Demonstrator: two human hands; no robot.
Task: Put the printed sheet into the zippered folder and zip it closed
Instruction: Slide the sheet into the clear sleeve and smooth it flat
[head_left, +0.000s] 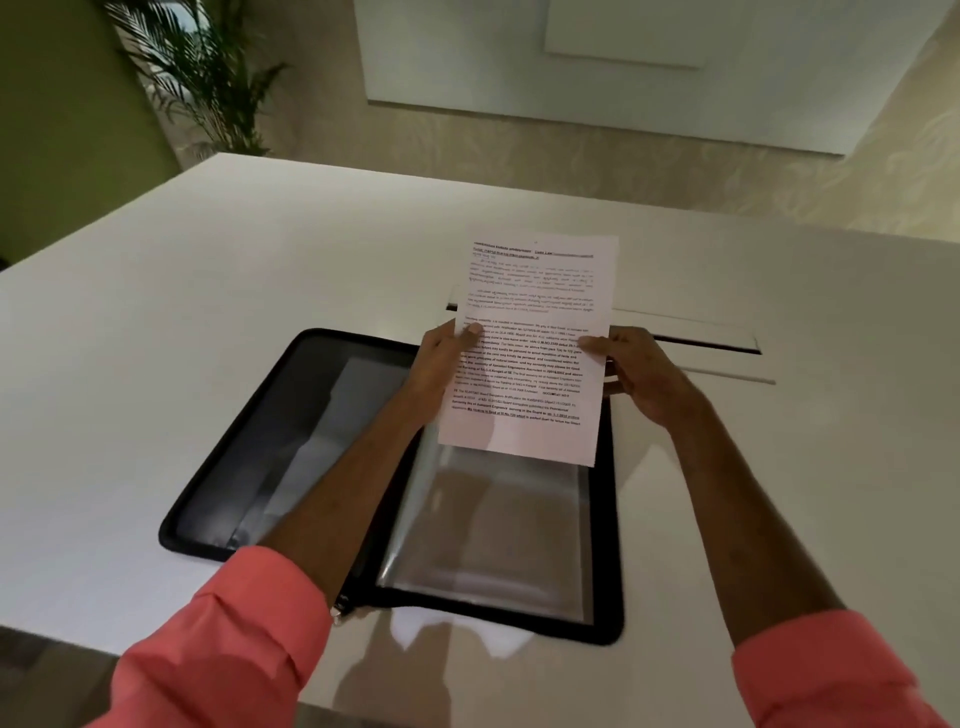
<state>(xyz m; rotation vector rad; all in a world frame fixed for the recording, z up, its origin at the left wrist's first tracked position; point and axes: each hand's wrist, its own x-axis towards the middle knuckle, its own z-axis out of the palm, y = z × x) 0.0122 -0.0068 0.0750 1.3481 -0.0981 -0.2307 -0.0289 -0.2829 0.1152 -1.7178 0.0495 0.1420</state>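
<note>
A white printed sheet (530, 343) covered in black text is held upright above the table. My left hand (441, 364) pinches its left edge, thumb on the front. My right hand (634, 374) pinches its right edge the same way. Beneath it a black zippered folder (249, 426) lies open flat on the white table (156, 338), with clear plastic sleeves (488, 525) on its right half. The sheet's lower edge hangs over the top of the right half. A zipper pull (340, 605) shows at the folder's near edge beside my left sleeve.
A long slot (701, 343) is cut into the tabletop behind the folder, partly hidden by the sheet. A potted palm (208, 78) stands at the back left beyond the table. A pale panel (623, 62) hangs on the far wall.
</note>
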